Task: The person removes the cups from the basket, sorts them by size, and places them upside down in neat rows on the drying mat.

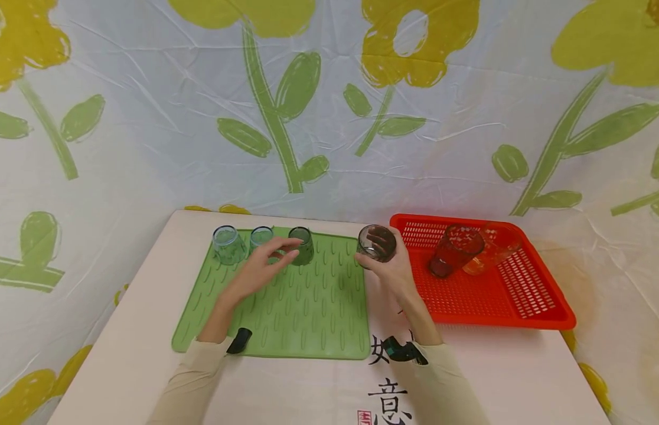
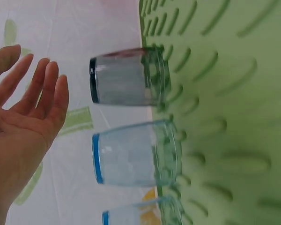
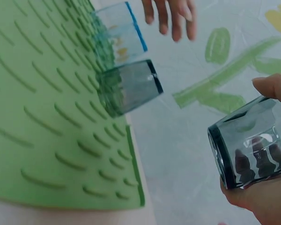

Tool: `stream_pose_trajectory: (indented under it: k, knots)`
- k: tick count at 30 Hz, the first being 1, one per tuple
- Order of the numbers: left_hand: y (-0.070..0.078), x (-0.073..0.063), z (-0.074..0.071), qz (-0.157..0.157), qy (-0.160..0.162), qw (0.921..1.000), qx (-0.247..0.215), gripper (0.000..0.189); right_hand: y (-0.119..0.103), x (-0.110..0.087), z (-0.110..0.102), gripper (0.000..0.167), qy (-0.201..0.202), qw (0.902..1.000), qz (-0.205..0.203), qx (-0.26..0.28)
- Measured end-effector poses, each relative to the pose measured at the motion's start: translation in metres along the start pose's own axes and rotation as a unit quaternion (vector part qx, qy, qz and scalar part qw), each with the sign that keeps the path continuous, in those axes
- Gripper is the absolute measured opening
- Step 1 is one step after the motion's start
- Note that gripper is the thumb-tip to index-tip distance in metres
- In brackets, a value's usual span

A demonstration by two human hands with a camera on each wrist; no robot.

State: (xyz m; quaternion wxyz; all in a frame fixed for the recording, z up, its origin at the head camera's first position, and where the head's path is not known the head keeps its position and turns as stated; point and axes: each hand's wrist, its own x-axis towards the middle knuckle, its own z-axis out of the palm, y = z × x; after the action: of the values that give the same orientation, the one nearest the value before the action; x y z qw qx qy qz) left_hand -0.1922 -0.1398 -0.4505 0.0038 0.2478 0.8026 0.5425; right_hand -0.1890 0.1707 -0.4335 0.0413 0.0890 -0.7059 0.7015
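Observation:
My right hand [image 1: 394, 268] grips a dark grey glass [image 1: 375, 245] beside the green mat's right edge. Fingers show through its clear wall in the right wrist view, and the thumb [image 3: 274, 89] lies along its side. On the ribbed green mat [image 1: 308, 307], another grey glass [image 1: 304, 248] and two blue-tinted glasses [image 1: 230, 248] stand in a row along the back. Over that row hovers my left hand [image 1: 257, 268], fingers spread and holding nothing. In the left wrist view the hand [image 2: 30, 108] is apart from the grey glass [image 2: 126, 77].
A red plastic basket [image 1: 542, 316] stands on the right of the table [image 1: 287, 389]. Inside it lean a dark glass [image 1: 457, 248] and a clear glass [image 1: 494, 251]. A flower-printed cloth [image 1: 319, 118] hangs behind the table.

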Motion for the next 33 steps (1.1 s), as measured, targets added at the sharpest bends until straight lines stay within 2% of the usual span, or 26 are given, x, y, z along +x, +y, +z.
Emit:
stream_pose_trajectory:
  k: [8, 15, 21, 27, 33]
  knots:
    - [0.007, 0.009, 0.020, -0.002, -0.013, 0.9995, -0.030, 0.046, 0.008, 0.003, 0.024, 0.070, -0.011, 0.9999, -0.010, 0.002]
    - [0.010, 0.016, 0.039, 0.000, -0.021, 0.9982, -0.056, 0.064, 0.010, 0.000, 0.040, 0.073, -0.019, 0.9997, 0.009, -0.012]
    - [0.010, 0.019, 0.052, -0.002, -0.019, 0.9974, -0.070, 0.079, 0.011, -0.002, 0.052, 0.069, -0.039, 0.9991, 0.012, 0.013]
    - [0.009, 0.024, 0.063, -0.003, -0.007, 0.9968, -0.079, 0.077, 0.014, -0.002, 0.061, 0.068, -0.047, 0.9975, 0.012, 0.052]
    - [0.007, 0.025, 0.069, -0.003, -0.004, 0.9972, -0.074, 0.076, 0.017, -0.003, 0.064, 0.068, -0.042, 0.9971, 0.013, 0.063]
